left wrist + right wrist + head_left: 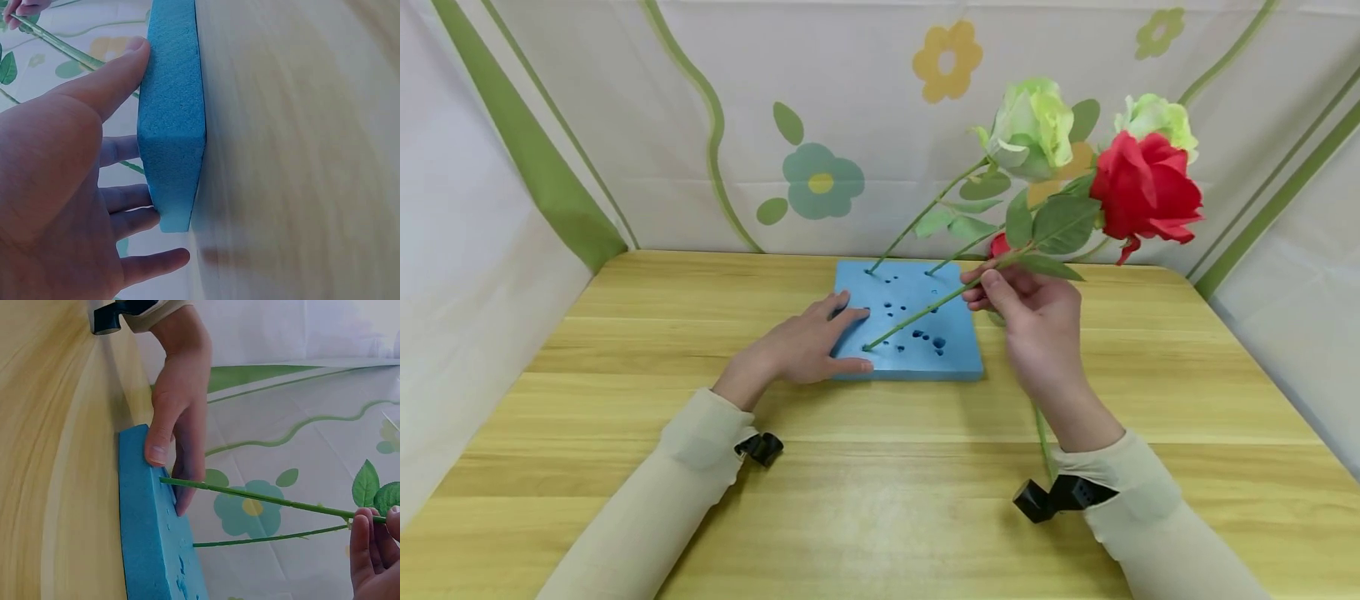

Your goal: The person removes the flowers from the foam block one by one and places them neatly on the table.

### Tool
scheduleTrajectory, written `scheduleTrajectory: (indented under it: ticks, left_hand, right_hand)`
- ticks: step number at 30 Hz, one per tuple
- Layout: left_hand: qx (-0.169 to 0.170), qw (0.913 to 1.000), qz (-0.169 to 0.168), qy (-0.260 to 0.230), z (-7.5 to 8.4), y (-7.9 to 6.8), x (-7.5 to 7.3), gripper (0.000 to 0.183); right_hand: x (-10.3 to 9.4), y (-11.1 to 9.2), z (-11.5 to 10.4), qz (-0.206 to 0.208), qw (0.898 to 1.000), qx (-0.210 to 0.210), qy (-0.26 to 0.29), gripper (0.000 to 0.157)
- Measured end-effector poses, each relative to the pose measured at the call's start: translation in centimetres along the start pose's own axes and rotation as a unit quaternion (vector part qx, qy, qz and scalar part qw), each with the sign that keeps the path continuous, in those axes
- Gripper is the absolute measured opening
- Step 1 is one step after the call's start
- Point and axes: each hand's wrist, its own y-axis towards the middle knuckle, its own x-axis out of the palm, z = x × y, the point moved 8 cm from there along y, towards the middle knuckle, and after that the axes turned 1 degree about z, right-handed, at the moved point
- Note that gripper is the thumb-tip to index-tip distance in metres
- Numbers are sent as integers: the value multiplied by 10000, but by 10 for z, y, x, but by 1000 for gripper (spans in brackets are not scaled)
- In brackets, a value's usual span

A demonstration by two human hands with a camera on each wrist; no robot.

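Note:
My right hand (1041, 325) pinches the green stem of a red artificial rose (1146, 187) between thumb and fingers. The stem slants down to the left, its lower end at a hole near the front left corner of a blue foam block (958, 360). My left hand (801, 343) rests along the block's left side with fingers spread. In the left wrist view its thumb and fingertips touch the foam (172, 94). From the block's back holes rise two pale green roses, one (1030, 133) leaning right, the other (1157, 117) partly behind the red bloom. The right wrist view shows the held stem (269, 499) at the foam.
Several small holes dot the block's top. Behind my right hand a bit of another red flower (999, 245) shows, and a green stem (1043, 442) lies by my right wrist, mostly hidden. A flower-patterned curtain (700, 167) backs the wooden table (850, 500).

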Motion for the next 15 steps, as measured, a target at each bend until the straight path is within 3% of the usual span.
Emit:
scheduleTrajectory:
  ticks: [15]
  left_hand:
    - [38, 10000, 81, -31, -3, 1, 0, 88]
  right_hand:
    - [-9, 5, 2, 214, 9994, 285, 30, 19]
